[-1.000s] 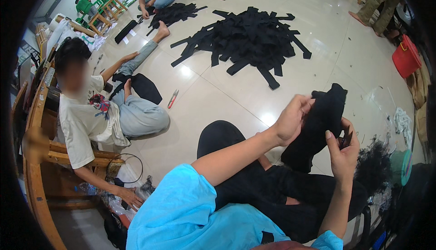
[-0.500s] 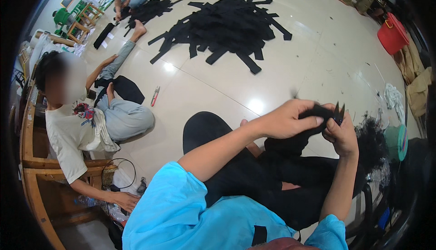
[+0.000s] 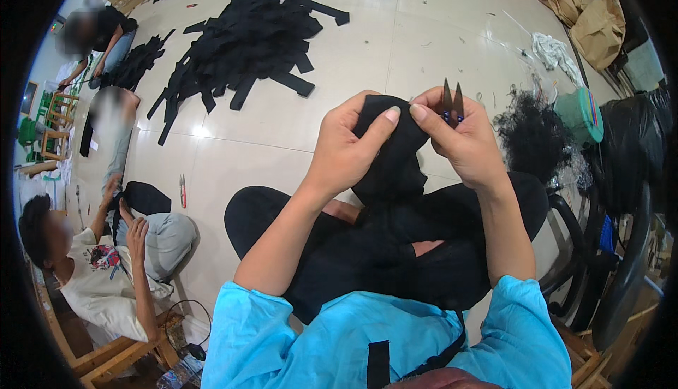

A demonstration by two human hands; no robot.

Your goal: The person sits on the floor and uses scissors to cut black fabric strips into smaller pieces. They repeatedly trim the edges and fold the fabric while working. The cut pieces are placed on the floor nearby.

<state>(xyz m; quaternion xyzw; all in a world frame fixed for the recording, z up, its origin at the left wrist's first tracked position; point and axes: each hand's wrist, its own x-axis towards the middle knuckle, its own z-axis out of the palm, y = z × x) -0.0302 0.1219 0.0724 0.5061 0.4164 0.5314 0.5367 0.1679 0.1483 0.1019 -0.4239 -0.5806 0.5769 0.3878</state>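
Pale glossy floor tiles [image 3: 296, 170] fill the background, with a heap of black fabric strips [image 3: 247, 39] spread well beyond the black fabric piece [image 3: 392, 159], which serves as the landmark. That piece is held up in front of the chest, above the folded legs; its long axis runs roughly top to bottom, draping down toward the lap.

The left hand [image 3: 346, 150] is closed on the piece's left upper edge, thumb across the front. The right hand [image 3: 462, 142] touches its right upper edge, fingers curled around small thread snips [image 3: 451, 101] whose twin blades point up and away, just right of the piece's top.

Both hands meet at the top edge; the right one, carrying the blades, is nearer the cutting point. A tuft of black trimmings [image 3: 533, 135] lies on the floor, right of the piece.
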